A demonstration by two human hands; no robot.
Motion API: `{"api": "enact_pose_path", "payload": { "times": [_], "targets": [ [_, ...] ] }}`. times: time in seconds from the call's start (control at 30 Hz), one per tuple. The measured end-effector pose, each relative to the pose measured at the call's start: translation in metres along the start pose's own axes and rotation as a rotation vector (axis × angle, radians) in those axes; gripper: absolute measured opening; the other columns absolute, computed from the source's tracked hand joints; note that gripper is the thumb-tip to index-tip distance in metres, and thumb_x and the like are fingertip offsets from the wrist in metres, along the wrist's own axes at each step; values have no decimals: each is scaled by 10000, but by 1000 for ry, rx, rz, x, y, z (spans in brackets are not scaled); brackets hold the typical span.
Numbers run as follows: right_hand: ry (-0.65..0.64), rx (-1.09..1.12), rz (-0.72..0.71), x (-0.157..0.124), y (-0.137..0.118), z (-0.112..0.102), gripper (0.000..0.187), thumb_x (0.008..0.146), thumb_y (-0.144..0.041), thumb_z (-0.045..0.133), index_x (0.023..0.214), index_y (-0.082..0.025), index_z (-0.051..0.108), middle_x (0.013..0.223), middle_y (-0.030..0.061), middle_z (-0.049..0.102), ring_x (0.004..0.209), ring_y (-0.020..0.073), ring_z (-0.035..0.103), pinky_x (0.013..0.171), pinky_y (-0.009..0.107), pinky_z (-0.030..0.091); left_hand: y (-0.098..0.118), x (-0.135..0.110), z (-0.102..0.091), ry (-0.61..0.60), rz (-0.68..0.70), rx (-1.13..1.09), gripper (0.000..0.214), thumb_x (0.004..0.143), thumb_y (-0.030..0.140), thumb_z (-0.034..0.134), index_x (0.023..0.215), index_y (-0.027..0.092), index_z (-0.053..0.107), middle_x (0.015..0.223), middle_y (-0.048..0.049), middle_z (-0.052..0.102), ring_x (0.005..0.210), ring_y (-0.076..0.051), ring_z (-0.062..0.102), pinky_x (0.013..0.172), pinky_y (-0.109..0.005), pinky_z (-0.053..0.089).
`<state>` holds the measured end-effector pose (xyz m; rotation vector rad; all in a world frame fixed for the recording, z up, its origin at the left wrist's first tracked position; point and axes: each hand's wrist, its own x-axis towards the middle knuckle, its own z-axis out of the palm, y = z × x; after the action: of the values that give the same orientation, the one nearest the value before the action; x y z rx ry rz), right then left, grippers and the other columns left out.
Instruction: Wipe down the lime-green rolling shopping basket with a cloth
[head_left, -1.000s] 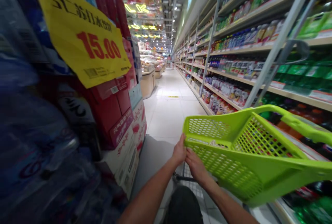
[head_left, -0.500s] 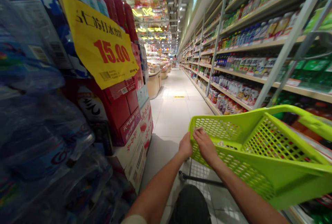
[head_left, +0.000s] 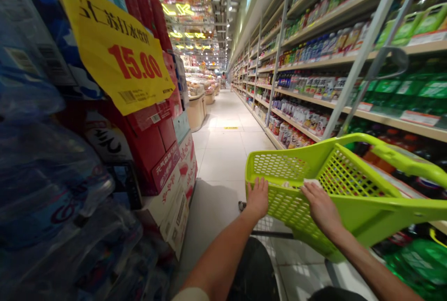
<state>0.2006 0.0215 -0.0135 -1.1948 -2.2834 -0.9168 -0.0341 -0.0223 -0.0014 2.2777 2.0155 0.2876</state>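
Observation:
A lime-green plastic shopping cart (head_left: 356, 215) with lattice sides stands in front of me, to the right. My left hand (head_left: 257, 201) is at its near side close to the front corner, fingers laid over the rim and the thumb hidden. Farther along the same rim, my right hand (head_left: 320, 208) has its fingers closed on a small white cloth or tissue (head_left: 312, 183), pressed against the edge. Something small and pale (head_left: 286, 183) shows inside the basket; I cannot make out what it is. My knee (head_left: 254, 273) is below my left forearm.
Stacked bottle packs (head_left: 52, 189) and drink cartons (head_left: 164, 161) rise close on my left, under a yellow price sign (head_left: 118, 59). Shelves of bottles (head_left: 314, 87) line the right side. A tiled aisle (head_left: 223, 152) runs ahead past a wooden display stand (head_left: 197, 112).
My right hand with the white cloth has slid right along the rim, away from the front corner. My left hand has shifted from the corner onto the near side. The view has turned slightly right.

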Motion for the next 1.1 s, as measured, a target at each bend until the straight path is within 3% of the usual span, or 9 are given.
{"api": "enact_pose_path", "payload": {
  "times": [0.13,0.3,0.43,0.5,0.57,0.73,0.83,0.97,1.1],
  "targets": [
    [-6,52,-72,-3,-4,0,446,733,-4,323,1045,-145,608,1129,87,596,1078,220,501,898,375,399,10,-6,-2,12,4,32,559,788,165,268,1342,126,207,1412,-97,282,1312,-220,182,1041,-556,126],
    [101,128,-11,-46,65,-30,531,721,-77,305,1187,-233,505,1217,74,536,1170,260,427,939,475,325,3,-16,-1,41,9,4,563,794,174,263,1351,128,188,1430,-108,233,1320,-220,155,1047,-543,101],
    [199,187,173,-69,107,-47,649,737,-160,289,1365,-309,221,1422,5,245,1288,282,226,1017,529,165,3,-15,1,20,4,-30,595,768,169,293,1351,118,189,1435,-114,215,1324,-229,137,1048,-544,71],
    [229,184,140,-65,103,-39,677,728,-155,288,1385,-267,166,1432,20,216,1295,294,202,1006,535,200,5,-13,0,3,-2,-33,625,749,178,322,1353,117,175,1439,-113,203,1324,-234,129,1047,-544,68],
    [227,194,49,-54,82,-21,673,720,-122,295,1380,-215,201,1377,82,334,1282,282,251,979,503,285,6,-14,0,-7,-5,-26,657,731,187,351,1356,117,160,1440,-113,199,1322,-242,128,1046,-545,70],
    [127,244,-55,-41,37,5,510,715,-53,332,1185,-166,495,1210,107,528,1239,220,341,962,424,335,5,-24,-2,11,-9,-15,637,741,170,332,1355,134,165,1423,-109,247,1306,-240,179,1040,-545,100],
    [138,211,-79,-51,54,-4,506,699,-60,324,1144,-182,532,1233,99,513,1234,229,344,954,433,318,6,-33,-3,23,-5,-13,631,747,175,325,1355,132,164,1423,-111,247,1303,-246,186,1033,-556,111],
    [188,135,59,-63,84,-16,496,714,-85,299,1137,-173,543,1238,130,496,1216,271,361,952,445,286,13,-43,-2,14,-10,-30,645,738,189,337,1355,113,164,1426,-121,235,1306,-254,178,1036,-554,117],
    [177,125,183,-56,87,-10,458,744,-87,296,1100,-173,572,1213,124,512,1202,276,371,955,425,288,25,-47,-1,-11,-10,-39,723,693,203,403,1359,100,141,1436,-132,201,1308,-269,170,1043,-543,123]
  ]
}}
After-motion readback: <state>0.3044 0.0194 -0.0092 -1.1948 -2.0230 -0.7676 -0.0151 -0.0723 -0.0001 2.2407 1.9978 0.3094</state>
